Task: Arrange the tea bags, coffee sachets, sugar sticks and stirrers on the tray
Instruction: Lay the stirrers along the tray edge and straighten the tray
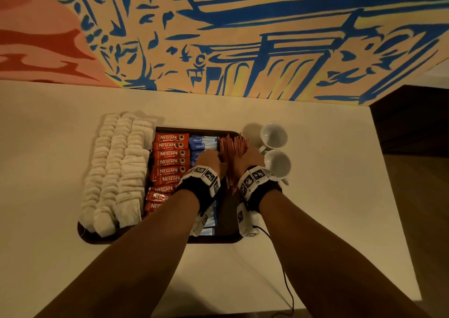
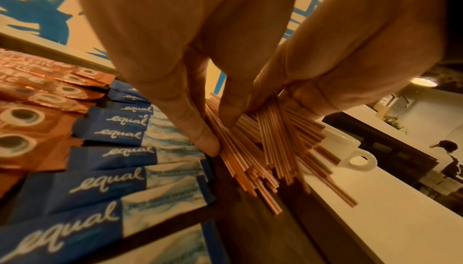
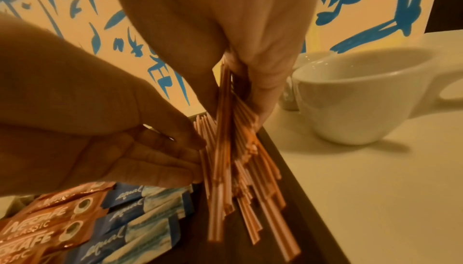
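Tea bags (image 1: 116,169) are lying in 3 overlapping rows on the left part of the dark tray (image 1: 170,239), and they are hanging a little over its left edge. Just beside them, to the right, the orange coffee sachets (image 1: 170,162) are forming 1 column, each one across the tray. Next to these, the blue sugar sticks (image 1: 200,142) are making another column; my left forearm is covering the lower part of it in the head view.

My left hand (image 1: 209,158) is reaching over the sugar sticks, and its straight fingertips (image 2: 208,143) are pressing against the left side of the stirrers (image 1: 233,154). This hand is not closing around anything; the fingers are only pushing. The stirrers are thin orange sticks, standing tilted on the right part of the tray and fanning out at both ends. Some lower ends are sticking out past the right edge of the tray onto the white table (image 1: 315,220).

My right hand (image 1: 252,157) is gripping the bundle from the right side, with the thumb and fingers curling around the upper part of it, as the right wrist view is showing.

Further right, 2 white cups (image 1: 275,151) are standing on the table, just beside the tray, with their handles pointing toward me.
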The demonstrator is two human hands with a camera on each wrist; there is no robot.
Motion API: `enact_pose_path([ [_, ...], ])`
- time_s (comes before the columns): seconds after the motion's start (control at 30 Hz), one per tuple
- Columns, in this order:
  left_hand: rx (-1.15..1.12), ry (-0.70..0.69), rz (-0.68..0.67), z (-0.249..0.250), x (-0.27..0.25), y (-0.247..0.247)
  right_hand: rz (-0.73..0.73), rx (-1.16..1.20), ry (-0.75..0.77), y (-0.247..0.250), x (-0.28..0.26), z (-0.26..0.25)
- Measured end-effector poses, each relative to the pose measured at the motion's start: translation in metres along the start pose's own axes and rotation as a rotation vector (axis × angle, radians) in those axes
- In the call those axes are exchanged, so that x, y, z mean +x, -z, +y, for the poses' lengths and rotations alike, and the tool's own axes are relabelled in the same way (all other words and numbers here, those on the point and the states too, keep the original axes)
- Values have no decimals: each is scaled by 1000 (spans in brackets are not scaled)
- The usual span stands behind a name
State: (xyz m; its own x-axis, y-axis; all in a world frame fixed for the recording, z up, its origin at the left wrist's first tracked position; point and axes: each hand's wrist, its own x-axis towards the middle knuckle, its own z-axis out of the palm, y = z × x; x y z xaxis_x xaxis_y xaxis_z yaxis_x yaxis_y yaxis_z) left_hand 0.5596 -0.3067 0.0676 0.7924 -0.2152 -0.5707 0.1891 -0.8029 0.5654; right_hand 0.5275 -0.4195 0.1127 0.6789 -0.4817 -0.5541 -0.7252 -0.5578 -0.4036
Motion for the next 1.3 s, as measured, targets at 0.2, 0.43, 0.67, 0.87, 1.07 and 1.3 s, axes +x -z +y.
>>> enact_pose_path([
  [0.2, -34, -7, -17, 2, -2, 1, 20, 78, 26, 4, -12, 6],
  [0.43, 14, -35, -30, 0, -3, 1, -56, 170, -104, -20, -55, 43],
  [0.67, 49, -40, -29, -3, -4, 2, -19, 159, -131, -32, -61, 39],
  [0.87, 105, -86, -28, -8, -11, -5, -12, 140, -97, -28, -62, 37],
  [1.07, 59, -85, 1, -10, -21, -3, 11, 117, -24, -24, -68, 39],
  [1.3, -86, -84, 83, -16, -37, -3, 28, 41, 43, -31, -76, 45],
])
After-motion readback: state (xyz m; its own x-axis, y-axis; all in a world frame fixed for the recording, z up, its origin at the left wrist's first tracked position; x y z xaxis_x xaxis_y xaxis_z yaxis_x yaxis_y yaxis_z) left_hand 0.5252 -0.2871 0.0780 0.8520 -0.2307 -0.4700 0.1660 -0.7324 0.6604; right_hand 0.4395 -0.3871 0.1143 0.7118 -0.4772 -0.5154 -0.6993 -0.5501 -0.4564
